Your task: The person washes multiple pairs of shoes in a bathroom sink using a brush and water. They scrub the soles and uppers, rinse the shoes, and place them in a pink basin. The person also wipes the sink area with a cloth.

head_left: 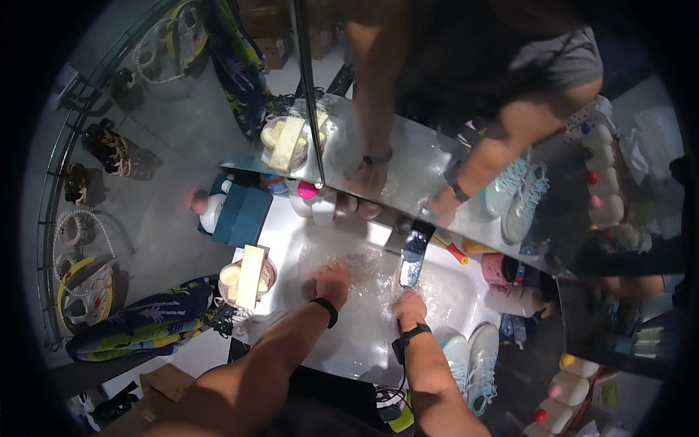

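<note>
A white sink (349,364) with wet, bubbly water in its basin lies in front of me. My left hand (332,282) is down in the basin, fingers bent and pointing away from me. A dark, round shape shows at its left side, and its fingertips are partly hidden. Close below the shiny faucet (413,258), my right hand (410,306) is closed, and what its fingers hold, if anything, cannot be seen. Suds and splashing water lie around it. Dark bands circle both wrists.
White sneakers (482,368) with pale blue laces stand right of the sink. A container topped with a cream block (251,277) is at the left rim, near a patterned cloth (149,317). A teal box (240,211), bottles (510,298) and a brush (453,251) line the back. A mirror (429,146) rises behind.
</note>
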The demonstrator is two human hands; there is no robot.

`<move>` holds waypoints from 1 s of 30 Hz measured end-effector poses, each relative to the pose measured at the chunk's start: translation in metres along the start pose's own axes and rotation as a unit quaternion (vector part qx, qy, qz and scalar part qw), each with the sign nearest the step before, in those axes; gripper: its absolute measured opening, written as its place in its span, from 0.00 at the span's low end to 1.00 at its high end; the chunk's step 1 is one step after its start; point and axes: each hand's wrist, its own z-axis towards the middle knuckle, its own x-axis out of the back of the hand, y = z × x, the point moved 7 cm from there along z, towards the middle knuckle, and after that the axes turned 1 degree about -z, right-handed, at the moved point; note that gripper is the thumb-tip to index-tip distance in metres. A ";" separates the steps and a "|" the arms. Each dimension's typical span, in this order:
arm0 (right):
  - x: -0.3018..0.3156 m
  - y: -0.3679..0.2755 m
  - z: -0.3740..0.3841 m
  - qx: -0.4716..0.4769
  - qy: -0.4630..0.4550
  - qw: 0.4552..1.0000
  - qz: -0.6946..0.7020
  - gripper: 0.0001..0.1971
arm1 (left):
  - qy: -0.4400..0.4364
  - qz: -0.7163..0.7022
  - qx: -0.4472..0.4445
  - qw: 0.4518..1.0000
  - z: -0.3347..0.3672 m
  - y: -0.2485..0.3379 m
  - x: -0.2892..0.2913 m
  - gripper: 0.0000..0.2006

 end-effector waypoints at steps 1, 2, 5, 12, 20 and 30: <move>0.003 0.003 -0.009 0.014 -0.002 1.000 0.013 0.25 | -0.013 0.013 0.001 1.000 -0.006 0.002 0.000 0.13; 0.009 0.004 -0.017 0.028 -0.007 1.000 0.009 0.26 | -0.011 -0.044 0.026 0.999 -0.004 -0.003 0.007 0.15; 0.042 0.004 -0.051 0.081 0.036 0.994 0.058 0.39 | -0.097 -0.189 -0.056 0.975 -0.005 -0.019 0.034 0.14; 0.088 0.001 -0.119 0.114 0.107 0.983 0.099 0.43 | -0.099 -0.199 -0.123 0.967 -0.032 -0.039 0.114 0.34; 0.049 0.005 -0.104 0.064 0.086 0.984 0.142 0.49 | -0.106 -0.223 -0.061 0.967 -0.050 -0.038 0.080 0.38; 0.000 -0.005 -0.027 0.029 0.055 0.994 0.084 0.30 | -0.066 -0.049 -0.013 0.997 -0.011 -0.011 0.009 0.19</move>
